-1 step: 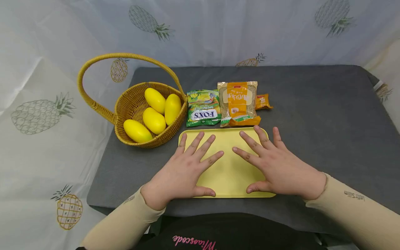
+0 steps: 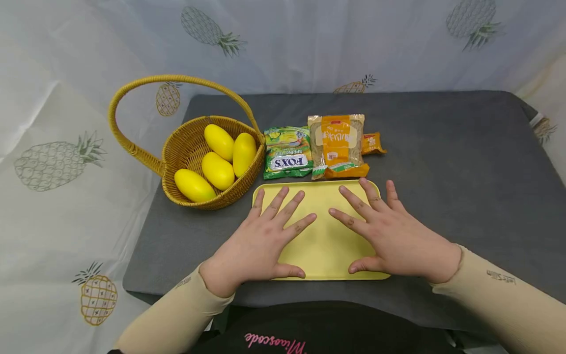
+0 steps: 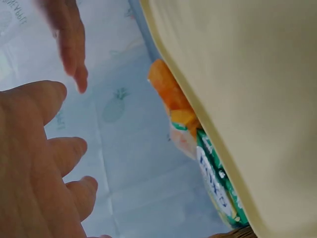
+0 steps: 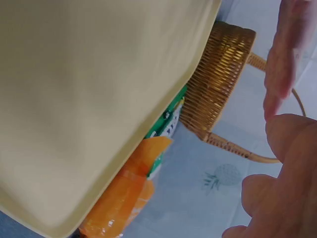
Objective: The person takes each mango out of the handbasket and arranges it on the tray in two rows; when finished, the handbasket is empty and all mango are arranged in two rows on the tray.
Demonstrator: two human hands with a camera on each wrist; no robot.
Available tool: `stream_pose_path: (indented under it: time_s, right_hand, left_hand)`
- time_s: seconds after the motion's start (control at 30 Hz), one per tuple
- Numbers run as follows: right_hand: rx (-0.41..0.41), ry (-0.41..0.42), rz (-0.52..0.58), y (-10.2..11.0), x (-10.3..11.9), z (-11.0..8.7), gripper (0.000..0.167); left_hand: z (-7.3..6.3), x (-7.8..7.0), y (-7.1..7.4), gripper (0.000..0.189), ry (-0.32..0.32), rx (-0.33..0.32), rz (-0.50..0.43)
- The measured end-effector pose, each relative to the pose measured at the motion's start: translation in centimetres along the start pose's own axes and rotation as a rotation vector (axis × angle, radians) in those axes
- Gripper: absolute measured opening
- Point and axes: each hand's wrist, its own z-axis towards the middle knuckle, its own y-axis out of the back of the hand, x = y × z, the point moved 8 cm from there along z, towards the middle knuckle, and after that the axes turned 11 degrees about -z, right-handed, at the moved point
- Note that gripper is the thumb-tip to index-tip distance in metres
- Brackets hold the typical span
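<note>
Both hands hang palm down over a pale yellow tray (image 2: 323, 246) with their fingers spread, holding nothing. My left hand (image 2: 261, 241) covers the tray's left part, and my right hand (image 2: 384, 236) its right part. The fingertips of the two hands point inward and away from the body. In the left wrist view, a gap shows between the left hand (image 3: 39, 163) and the tray surface (image 3: 247, 89). A similar gap separates the right hand (image 4: 287, 193) from the tray (image 4: 89, 99) in the right wrist view.
Left of the tray stands a wicker basket (image 2: 239, 194) with a tall handle, holding several yellow mangoes (image 2: 218, 170). Behind the tray lie a green FOX'S candy bag (image 2: 288, 152), a clear and orange food packet (image 2: 338, 145) and a small orange packet (image 2: 373, 143) on the grey table (image 2: 464, 172).
</note>
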Motion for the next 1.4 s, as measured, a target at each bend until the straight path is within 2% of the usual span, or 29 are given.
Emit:
stream_pose_path:
  time_s: [0.27,0.37,0.4,0.47,0.53,0.6,0.67,0.73,0.77,0.83,0.93,1.0,1.07,1.13,1.23,1.4]
  right_hand:
    - [0.025,-0.01,0.036,-1.0,0.4,0.1,0.113]
    - [0.016,-0.024,0.038,-1.2,0.4,-0.1,0.113]
    - [0.02,-0.035,0.042,-1.4,0.4,-0.3,0.113]
    - [0.03,-0.066,0.058,-1.6,0.2,-0.9,0.113]
    - [0.058,-0.115,0.087,-2.1,-0.1,-1.9,0.115]
    - [0.093,-0.171,0.112,-2.9,-0.6,-3.1,0.116]
    - [0.129,-0.228,0.139,-3.8,-1.1,-4.4,0.118]
    - [0.16,-0.278,0.16,-4.8,-1.5,-5.7,0.118]
    - [0.173,-0.298,0.169,-5.3,-1.6,-6.3,0.119]
    - [0.193,-0.33,0.188,-6.2,-1.6,-7.2,0.118]
    - [0.2,-0.352,0.2,-7.2,-1.4,-8.1,0.116]
    - [0.199,-0.359,0.206,-7.5,-1.2,-8.4,0.114]
    - [0.198,-0.361,0.216,-7.7,-0.9,-8.6,0.112]
    - [0.194,-0.363,0.225,-7.8,-0.7,-8.8,0.11]
    - [0.181,-0.37,0.237,-7.7,-0.5,-8.8,0.106]
    - [0.165,-0.386,0.246,-7.8,-0.4,-8.9,0.099]
  left_hand:
    - [0.0,0.5,-0.8,0.113,0.025,0.035,-0.049]
    - [0.0,0.6,-0.7,0.108,0.0,0.009,-0.055]
    - [-0.1,0.6,-0.4,0.104,-0.018,-0.019,-0.056]
    - [-0.6,0.5,0.8,0.093,-0.058,-0.113,-0.065]
    - [-1.5,0.8,2.5,0.079,-0.09,-0.249,-0.091]
    - [-2.5,1.7,4.6,0.066,-0.087,-0.395,-0.152]
    - [-3.5,3.3,6.6,0.058,-0.028,-0.515,-0.234]
    - [-4.1,5.5,8.3,0.053,0.086,-0.59,-0.326]
    - [-4.3,6.8,9.0,0.051,0.155,-0.607,-0.381]
    - [-4.3,9.6,10.0,0.05,0.306,-0.602,-0.502]
    - [-3.7,13.5,10.8,0.056,0.502,-0.544,-0.681]
    - [-2.8,15.4,11.1,0.061,0.6,-0.481,-0.752]
    - [-1.9,16.7,11.1,0.066,0.667,-0.411,-0.763]
    - [-0.9,17.6,10.9,0.07,0.703,-0.342,-0.741]
    - [0.4,18.5,10.1,0.074,0.72,-0.247,-0.688]
    - [2.1,19.6,8.5,0.076,0.749,-0.154,-0.674]
